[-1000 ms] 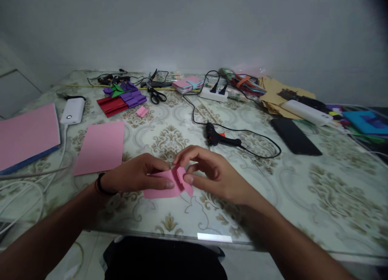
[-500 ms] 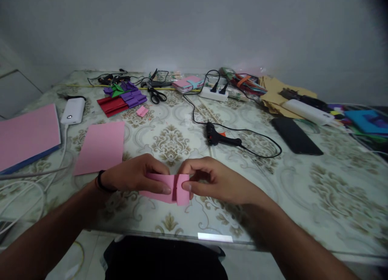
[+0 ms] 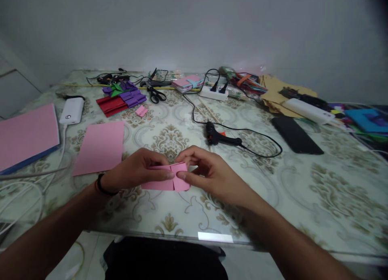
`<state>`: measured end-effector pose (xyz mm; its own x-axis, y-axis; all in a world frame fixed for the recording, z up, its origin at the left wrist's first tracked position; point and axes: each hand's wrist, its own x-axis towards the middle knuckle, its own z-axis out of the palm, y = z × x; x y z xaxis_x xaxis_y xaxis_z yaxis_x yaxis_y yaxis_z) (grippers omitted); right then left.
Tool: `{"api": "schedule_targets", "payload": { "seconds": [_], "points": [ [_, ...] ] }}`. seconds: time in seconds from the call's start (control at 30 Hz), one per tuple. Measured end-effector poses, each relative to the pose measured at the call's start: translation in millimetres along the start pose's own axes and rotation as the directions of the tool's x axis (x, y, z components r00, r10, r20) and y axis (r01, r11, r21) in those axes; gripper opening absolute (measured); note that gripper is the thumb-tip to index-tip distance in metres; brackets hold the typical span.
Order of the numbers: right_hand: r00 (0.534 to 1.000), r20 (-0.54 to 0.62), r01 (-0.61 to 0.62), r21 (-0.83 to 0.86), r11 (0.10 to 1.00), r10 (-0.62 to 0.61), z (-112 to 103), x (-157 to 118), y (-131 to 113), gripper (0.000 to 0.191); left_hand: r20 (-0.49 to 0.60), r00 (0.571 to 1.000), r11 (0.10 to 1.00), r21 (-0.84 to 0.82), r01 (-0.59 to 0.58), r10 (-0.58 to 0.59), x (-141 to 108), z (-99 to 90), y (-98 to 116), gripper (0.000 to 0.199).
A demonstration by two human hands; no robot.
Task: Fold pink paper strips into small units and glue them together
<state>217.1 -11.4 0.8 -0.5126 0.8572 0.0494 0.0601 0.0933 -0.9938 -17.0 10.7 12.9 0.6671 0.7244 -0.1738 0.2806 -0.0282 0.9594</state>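
A folded strip of pink paper point(image 3: 159, 184) is held between both hands above the near part of the patterned table. My left hand point(image 3: 136, 171) pinches its left part, thumb on the front face. At the right end, my right hand point(image 3: 209, 171) grips the paper with its thumb in front and its fingers behind. A dark slit or fold line runs down the strip between the two thumbs. Left of my left hand, a flat pink sheet point(image 3: 100, 146) lies on the table.
A black glue gun point(image 3: 224, 139) with a looping cable lies beyond my right hand, and a black phone point(image 3: 297, 135) farther right. Scissors point(image 3: 156, 95), folded red paper point(image 3: 111, 105) and a power strip point(image 3: 214, 93) sit toward the wall. At left is a white power bank point(image 3: 72, 110).
Both hands have raised the pink strip slightly away from me. Its right part has tilted, its top edge now shows, and the gap between the two parts looks narrower.
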Motion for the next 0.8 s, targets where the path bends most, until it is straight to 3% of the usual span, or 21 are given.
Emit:
{"api": "schedule_targets", "payload": {
  "seconds": [0.2, 0.43, 0.8],
  "points": [
    [0.996, -0.094, -0.012, -0.042, 0.999, 0.008, 3.6, 2.2, -1.5, 0.022, -0.071, 0.997, 1.0, -0.011, -0.017, 0.016, -1.8, 3.1, -1.3, 0.032],
    [0.995, -0.044, -0.083, 0.031, 0.996, 0.084, 5.7, 2.3, 1.4, 0.037, -0.119, 0.992, 0.999, 0.045, -0.027, 0.032, -0.2, 6.2, -2.6, 0.033],
    [0.99, -0.14, -0.024, 0.02, 1.0, 0.026, 9.9, 4.1, 1.4, 0.03, -0.181, 0.982, 0.998, 0.046, -0.04, 0.048, -0.5, 9.4, -4.7, 0.028]
  ]
}}
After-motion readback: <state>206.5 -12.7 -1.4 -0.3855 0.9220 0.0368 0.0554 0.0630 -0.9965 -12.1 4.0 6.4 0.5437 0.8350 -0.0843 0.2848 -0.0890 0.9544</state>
